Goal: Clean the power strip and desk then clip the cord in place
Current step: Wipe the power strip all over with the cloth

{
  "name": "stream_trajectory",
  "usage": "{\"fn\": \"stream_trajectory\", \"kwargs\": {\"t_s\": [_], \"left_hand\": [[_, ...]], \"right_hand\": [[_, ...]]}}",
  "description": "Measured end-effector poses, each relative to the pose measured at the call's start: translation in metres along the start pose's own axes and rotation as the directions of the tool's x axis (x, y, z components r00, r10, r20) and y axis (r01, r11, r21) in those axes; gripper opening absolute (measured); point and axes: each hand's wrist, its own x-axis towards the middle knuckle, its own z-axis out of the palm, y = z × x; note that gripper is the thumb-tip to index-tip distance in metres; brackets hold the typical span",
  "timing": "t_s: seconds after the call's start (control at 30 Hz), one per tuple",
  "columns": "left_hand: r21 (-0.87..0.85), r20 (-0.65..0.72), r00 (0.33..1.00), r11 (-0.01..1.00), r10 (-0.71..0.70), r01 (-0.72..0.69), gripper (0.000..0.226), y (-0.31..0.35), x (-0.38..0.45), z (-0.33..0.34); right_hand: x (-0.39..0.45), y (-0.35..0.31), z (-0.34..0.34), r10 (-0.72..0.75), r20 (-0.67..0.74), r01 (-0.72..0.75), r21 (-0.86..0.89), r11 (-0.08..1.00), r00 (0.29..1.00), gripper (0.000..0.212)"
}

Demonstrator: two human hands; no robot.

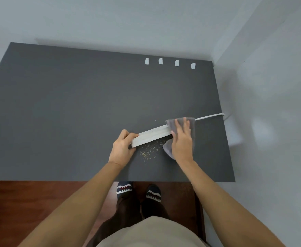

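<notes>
Power strip (150, 136) lies at desk center-right, tipped on its edge. My left hand (122, 148) clamps its 8 o'clock end so it won't slide. My right hand (181, 139) lies flat, fingers spread, pressing the grey cloth (190, 124) over the 2 o'clock end for wiping. Crumbs (148, 151) sit at 6 o'clock, uncleaned. Cord (210, 116) trails toward 2 o'clock off the desk (66, 113) edge. Four clips (170, 62) wait at 12 o'clock, unused.

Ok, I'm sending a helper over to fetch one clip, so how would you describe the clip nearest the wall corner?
On the dark grey desk, look along the far edge, where four small white cord clips sit in a row. Follow the row to the right, toward the corner of the walls. The clip nearest the wall corner ends that row, with no clip beyond it.
</notes>
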Motion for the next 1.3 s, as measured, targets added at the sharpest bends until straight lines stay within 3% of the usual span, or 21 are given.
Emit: {"fn": "stream_trajectory", "kwargs": {"t_s": [0.07,0.1,0.17,0.2,0.27,0.33,0.37,0.43,0.47,0.5,0.57,0.6,0.63,0.7,0.77,0.87,0.9,1.03,1.17,1.2,1.3], "left_hand": [[0.005,-0.015,1.0,1.0,-0.023,0.023,0.038,0.0,-0.001,0.001],[0.004,-0.015,1.0,1.0,-0.027,0.027,0.037,0.0,0.0,0.001],[0.003,-0.008,1.0,1.0,-0.004,0.004,0.036,-0.002,0.001,0.002],[0.003,-0.012,1.0,1.0,0.004,-0.004,0.036,-0.003,0.001,0.002],[0.007,-0.022,1.0,1.0,-0.005,0.005,0.037,-0.002,0.001,0.002],[0.004,-0.03,0.999,1.0,-0.02,0.02,0.036,-0.002,0.0,0.005],[-0.013,-0.026,0.999,0.999,-0.034,0.033,0.034,-0.002,0.0,0.006],[-0.079,-0.014,0.999,0.996,-0.04,0.038,0.029,-0.002,0.003,0.003],[-0.128,0.006,0.998,0.99,-0.055,0.055,0.026,-0.002,0.005,0.001],[-0.184,0.045,0.994,0.977,-0.1,0.107,0.023,0.001,0.007,-0.004],[-0.291,0.123,0.966,0.923,-0.226,0.253,0.02,0.01,0.009,-0.009],[-0.36,0.149,0.941,0.87,-0.303,0.337,0.022,0.015,0.01,-0.009],[-0.445,0.187,0.901,0.784,-0.392,0.433,0.025,0.021,0.011,-0.01],[-0.631,0.356,0.786,0.491,-0.505,0.601,0.028,0.032,0.012,-0.012],[-0.664,0.563,0.669,0.216,-0.486,0.716,0.027,0.043,0.009,-0.018],[-0.583,0.715,0.51,-0.007,-0.478,0.812,0.02,0.059,0.001,-0.025],[-0.564,0.736,0.461,-0.073,-0.496,0.823,0.02,0.062,0.0,-0.026],[-0.458,0.838,0.307,-0.276,-0.451,0.845,0.028,0.06,0.0,-0.031],[-0.397,0.902,0.269,-0.403,-0.338,0.825,0.035,0.052,-0.007,-0.034],[-0.386,0.912,0.27,-0.423,-0.31,0.82,0.036,0.051,-0.007,-0.036],[-0.299,0.954,0.248,-0.478,-0.168,0.826,0.032,0.05,-0.011,-0.04]], "right_hand": [[-0.002,-0.016,0.004,-0.01,0.058,0.011,-0.019,1.0,0.998,0.046],[-0.01,-0.022,0.008,-0.175,0.144,0.177,0.001,0.984,0.974,0.048],[-0.019,-0.013,0.008,-0.502,0.28,0.526,-0.014,0.85,0.818,0.053],[-0.014,-0.003,0.004,-0.493,0.282,0.52,-0.026,0.854,0.823,0.051],[0.001,0.012,-0.004,-0.204,0.117,0.209,-0.025,0.978,0.972,0.046],[0.004,-0.001,-0.005,-0.026,0.05,0.027,-0.02,0.999,0.998,0.046],[-0.002,-0.013,0.0,-0.159,0.113,0.163,-0.027,0.986,0.981,0.048],[-0.02,-0.018,0.011,-0.534,0.301,0.564,-0.019,0.825,0.79,0.054],[-0.017,-0.014,0.008,-0.584,0.333,0.62,-0.002,0.785,0.74,0.054],[-0.009,-0.008,0.003,-0.507,0.319,0.531,0.014,0.847,0.801,0.053],[0.012,0.002,-0.01,-0.079,0.136,0.07,0.074,0.995,0.988,0.046],[0.017,-0.001,-0.016,0.074,0.107,-0.085,0.107,0.991,0.992,0.044],[0.016,-0.008,-0.019,0.029,0.136,-0.041,0.09,0.995,0.99,0.044],[-0.006,-0.023,-0.017,-0.345,0.306,0.328,0.106,0.939,0.887,0.046],[-0.015,-0.012,-0.02,-0.517,0.384,0.514,0.119,0.85,0.765,0.045],[0.004,0.013,-0.035,-0.145,0.208,0.135,0.066,0.989,0.967,0.042],[0.003,0.009,-0.039,-0.068,0.18,0.058,0.056,0.997,0.981,0.041],[-0.021,-0.015,-0.05,-0.5,0.321,0.473,0.162,0.866,0.805,0.042],[0.015,0.014,-0.075,-0.316,0.158,0.32,-0.001,0.947,0.935,0.064],[0.016,0.014,-0.078,-0.4,0.178,0.413,-0.044,0.909,0.899,0.067],[0.013,0.0,-0.077,-0.702,0.378,0.786,-0.137,0.602,0.604,0.081]]}}
